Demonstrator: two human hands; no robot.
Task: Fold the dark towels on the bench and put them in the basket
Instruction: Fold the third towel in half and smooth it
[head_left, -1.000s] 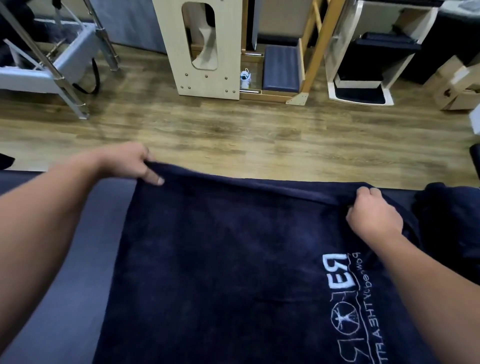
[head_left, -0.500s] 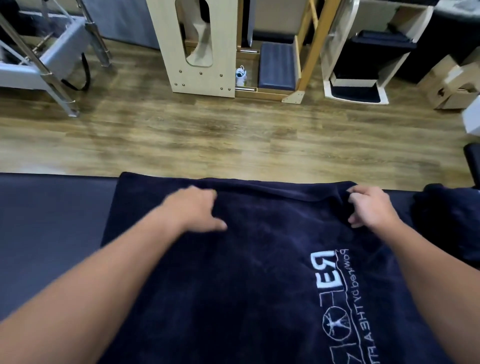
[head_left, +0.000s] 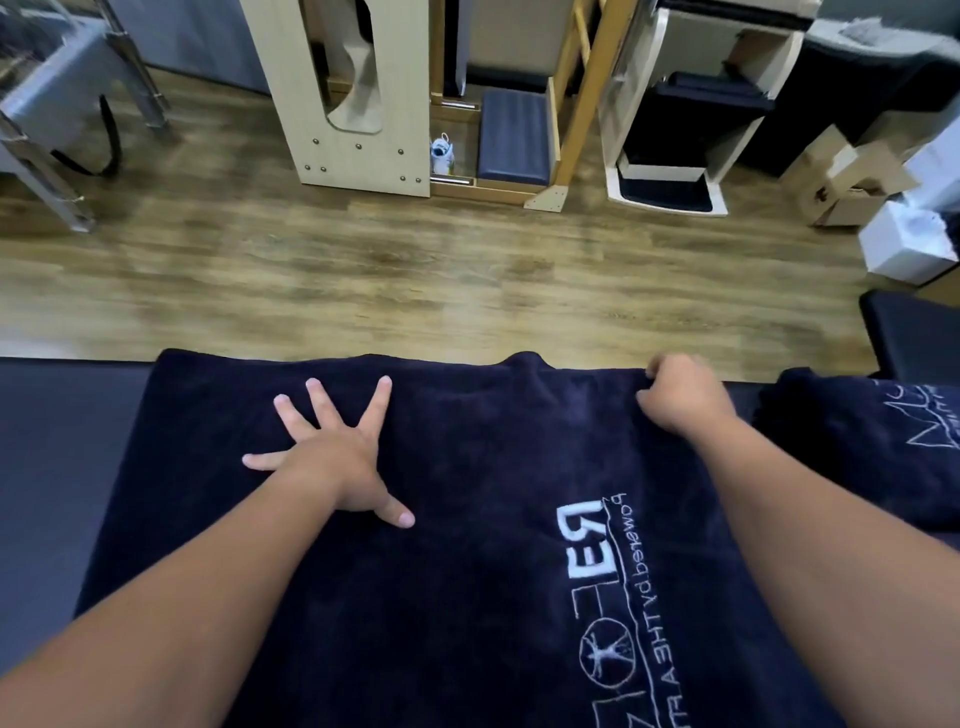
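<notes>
Visibly, two dark navy towels lie on the padded bench (head_left: 62, 447): a large towel (head_left: 467, 597) spread flat across the middle and a second towel (head_left: 872, 447) bunched at the right. On the spread one, the left hand (head_left: 332, 457) presses flat, fingers splayed wide, while the right hand (head_left: 680, 397) pinches the far right corner with curled fingers. Plush terry carries white stitched lettering. Beyond lies a wood-grain floor (head_left: 415, 270).

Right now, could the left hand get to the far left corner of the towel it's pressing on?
Probably yes. The left hand lies flat with fingers spread on the dark towel, and the far left corner lies bare on the bench with nothing between them. The right hand grips the far edge elsewhere.
</notes>
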